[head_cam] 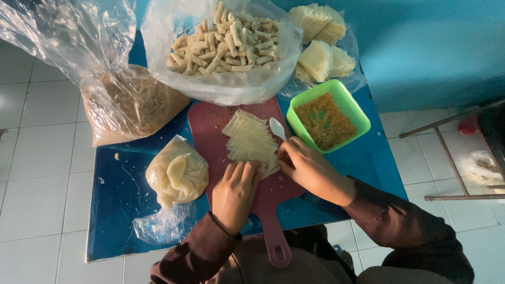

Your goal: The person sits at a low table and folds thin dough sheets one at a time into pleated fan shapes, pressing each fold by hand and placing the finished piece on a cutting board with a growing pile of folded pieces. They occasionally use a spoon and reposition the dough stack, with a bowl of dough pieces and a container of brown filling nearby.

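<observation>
Pastry wrappers (pixel 251 141), thin pale squares fanned on a maroon plastic cutting board (pixel 210 123); left hand (pixel 235 192) presses flat, right hand (pixel 310 168) pinches one sheet's edge.

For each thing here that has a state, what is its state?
left hand: flat on the wrapper stack
right hand: pinching the stack's edge
green tub: open, holding brown filling
bag of rolls: open
white spoon: lying on the cutting board

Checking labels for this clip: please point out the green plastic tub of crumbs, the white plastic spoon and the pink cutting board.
green plastic tub (pixel 351 102), head view, right rim.
white plastic spoon (pixel 276 127), head view, bowl.
pink cutting board (pixel 208 123), head view, bare upper-left surface.
</observation>
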